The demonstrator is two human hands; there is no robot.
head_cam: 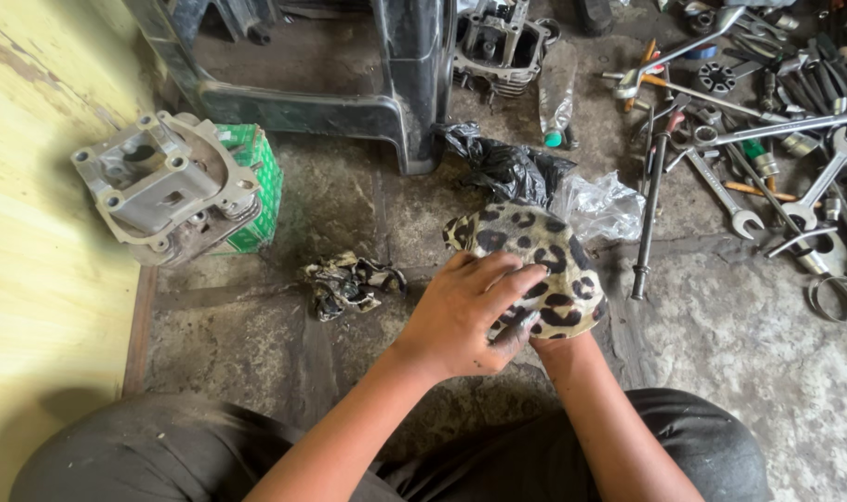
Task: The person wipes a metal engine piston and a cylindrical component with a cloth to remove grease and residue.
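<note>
Head view looks down on two bare hands meeting over a stone floor [740, 325]. Most of the right hand [558, 316] is wrapped in a spotted rag [535, 265], cream with black blotches, so only the wrist shows and how its fingers are closed cannot be told; whatever may lie under the cloth is hidden too. Over it lies the left hand [470, 311], palm down, fingers curled and pressed against the rag, its fingertips smeared with dark grease. Just behind the wrapped hand sit a crumpled black plastic bag [502, 167] and a clear plastic bag [605, 206]. Near the left hand, on the floor to its outer side, lies a second dirty rag [349, 284] in a ball. Farther out on that side a metal engine part [158, 186] rests on a green box [256, 181] beside a yellow wall [33, 232]. Well beyond the right hand, wrenches [795, 177] and other tools are scattered, with a long steel rod [648, 214] lying nearest the cloth. A black plastic stool [405, 93] stands behind the bags.
</note>
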